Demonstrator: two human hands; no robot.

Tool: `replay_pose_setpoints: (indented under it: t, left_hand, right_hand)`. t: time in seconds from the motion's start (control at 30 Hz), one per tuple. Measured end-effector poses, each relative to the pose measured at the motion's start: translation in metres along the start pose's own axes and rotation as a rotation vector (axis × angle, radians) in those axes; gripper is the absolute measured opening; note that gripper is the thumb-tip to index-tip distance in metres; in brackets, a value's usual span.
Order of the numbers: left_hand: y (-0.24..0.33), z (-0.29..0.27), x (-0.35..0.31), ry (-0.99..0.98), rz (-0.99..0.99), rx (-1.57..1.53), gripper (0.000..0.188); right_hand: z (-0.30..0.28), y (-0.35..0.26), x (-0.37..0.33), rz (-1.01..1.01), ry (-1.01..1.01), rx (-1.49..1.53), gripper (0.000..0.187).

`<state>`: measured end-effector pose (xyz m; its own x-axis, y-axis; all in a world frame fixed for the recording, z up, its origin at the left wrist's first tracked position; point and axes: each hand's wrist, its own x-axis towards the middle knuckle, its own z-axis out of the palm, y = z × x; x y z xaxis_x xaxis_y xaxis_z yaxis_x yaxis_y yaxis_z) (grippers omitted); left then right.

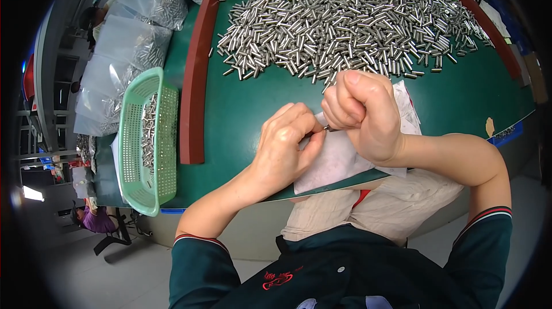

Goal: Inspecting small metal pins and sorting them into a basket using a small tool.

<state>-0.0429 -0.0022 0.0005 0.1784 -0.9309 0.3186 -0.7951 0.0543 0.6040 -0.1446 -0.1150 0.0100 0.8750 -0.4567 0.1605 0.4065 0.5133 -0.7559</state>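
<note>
My left hand (pixel 287 143) is closed in a pinch, thumb against forefinger. A small dark metal piece (pixel 328 128), perhaps a pin, shows at its fingertips, mostly hidden between my hands. Just right of it and slightly higher, my right hand (pixel 368 114) is curled into a fist; whatever it grips is hidden by the fingers. Both hands are above a whitish, smudged cloth or paper sheet (pixel 330 168) at the table's near edge. Beyond them a wide heap of short silver metal pins (pixel 345 27) covers the far part of the green table (pixel 253 110).
Dark red wooden rails (pixel 195 96) border the work area. Left of the rail stands a light green perforated basket (pixel 133 185) with metal pins inside. Clear bags of pins (pixel 123 59) line the far left. A blue tray edge (pixel 509 135) shows at right. A person in purple (pixel 98 220) sits at far left.
</note>
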Motion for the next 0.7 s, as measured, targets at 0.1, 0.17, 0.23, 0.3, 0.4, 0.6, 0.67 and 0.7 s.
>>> replay_pose_setpoints:
  t: [0.1,0.17,0.23,0.3,0.4,0.6,0.67,0.7]
  left_hand:
    - [0.001,-0.001,0.003,-0.017,-0.017,-0.029,0.01]
    - [0.002,-0.002,0.003,-0.011,-0.011,-0.013,0.01]
    - [0.006,-0.007,0.0,-0.024,0.0,0.011,0.01]
    - [0.003,-0.012,-0.002,-0.065,-0.024,0.049,0.012]
    - [-0.001,-0.019,0.002,-0.042,-0.196,-0.163,0.008]
    - [-0.015,-0.034,0.001,-0.106,-0.669,-1.342,0.02]
    - [-0.02,-0.037,0.005,-0.037,-0.693,-1.462,0.019]
    - [-0.023,-0.041,0.007,0.035,-0.676,-1.475,0.02]
  right_hand:
    - [0.001,0.0,-0.002,-0.001,0.009,-0.043,0.034]
    - [0.003,0.0,-0.002,-0.004,0.0,-0.059,0.034]
    - [0.007,-0.002,-0.002,0.005,-0.003,-0.052,0.034]
    - [0.003,0.001,0.0,0.033,0.008,-0.014,0.034]
    - [-0.004,-0.002,-0.001,0.06,0.002,0.009,0.035]
    - [-0.002,0.001,0.002,0.09,0.016,0.086,0.037]
    - [-0.001,-0.001,0.004,0.094,0.024,0.096,0.037]
    - [-0.001,-0.002,0.004,0.103,0.035,0.099,0.037]
